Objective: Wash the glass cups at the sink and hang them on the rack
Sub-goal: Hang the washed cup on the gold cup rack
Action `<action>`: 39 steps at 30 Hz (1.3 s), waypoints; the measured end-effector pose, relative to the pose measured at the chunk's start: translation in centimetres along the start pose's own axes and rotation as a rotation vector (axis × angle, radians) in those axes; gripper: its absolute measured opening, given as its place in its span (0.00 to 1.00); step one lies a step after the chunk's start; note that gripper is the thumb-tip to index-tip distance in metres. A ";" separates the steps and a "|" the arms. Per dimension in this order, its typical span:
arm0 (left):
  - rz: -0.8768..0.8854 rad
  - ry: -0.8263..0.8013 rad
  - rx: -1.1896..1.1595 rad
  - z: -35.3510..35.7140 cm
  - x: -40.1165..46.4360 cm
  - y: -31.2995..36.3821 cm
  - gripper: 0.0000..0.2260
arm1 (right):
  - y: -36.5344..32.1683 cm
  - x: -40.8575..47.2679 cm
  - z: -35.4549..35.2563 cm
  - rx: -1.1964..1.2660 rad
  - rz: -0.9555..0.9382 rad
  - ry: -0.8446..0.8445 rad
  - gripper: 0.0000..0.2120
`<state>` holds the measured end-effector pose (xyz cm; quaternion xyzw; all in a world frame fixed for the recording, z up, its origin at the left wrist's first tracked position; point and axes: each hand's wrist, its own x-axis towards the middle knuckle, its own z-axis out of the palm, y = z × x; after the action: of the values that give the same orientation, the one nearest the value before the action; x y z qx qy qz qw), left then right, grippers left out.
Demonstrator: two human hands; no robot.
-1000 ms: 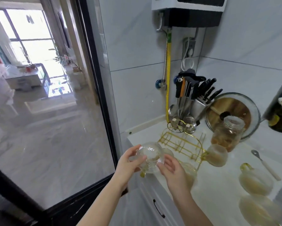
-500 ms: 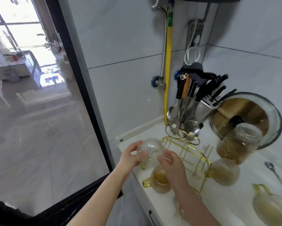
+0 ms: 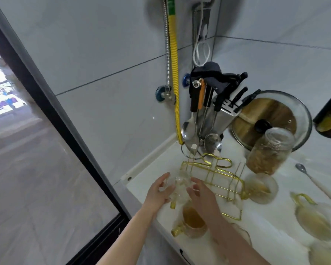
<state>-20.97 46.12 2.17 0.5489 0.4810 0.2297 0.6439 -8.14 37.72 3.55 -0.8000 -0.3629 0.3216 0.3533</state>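
A clear glass cup [image 3: 179, 188] with a yellow handle sits upside down between my two hands at the near left corner of the gold wire rack [image 3: 216, 180]. My left hand [image 3: 159, 190] grips its left side and my right hand [image 3: 200, 194] its right side. Below my right hand, a cup [image 3: 191, 223] with amber liquid stands on the white counter [image 3: 266, 232]. Another cup [image 3: 261, 188] lies right of the rack, and two more cups [image 3: 317, 220] lie further right.
A jar [image 3: 269, 150] stands behind the rack, with a pot lid [image 3: 275, 115] and a knife block [image 3: 222, 113] with hanging utensils against the wall. A spoon [image 3: 315, 180] lies at the right. A black-framed glass door [image 3: 46, 119] borders the counter's left.
Both hands have carried the upturned cup down and right, from over the counter's edge to the rack's near corner. The view has tilted downward.
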 end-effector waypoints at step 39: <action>-0.211 -0.050 0.098 -1.1 1.7 -3.8 0.27 | 1.3 -2.5 1.4 -0.253 -0.051 0.079 0.24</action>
<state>-22.13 46.95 -1.86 0.5318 0.5306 0.1232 0.6484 -10.09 35.57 2.35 -0.8407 -0.4066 0.2323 0.2719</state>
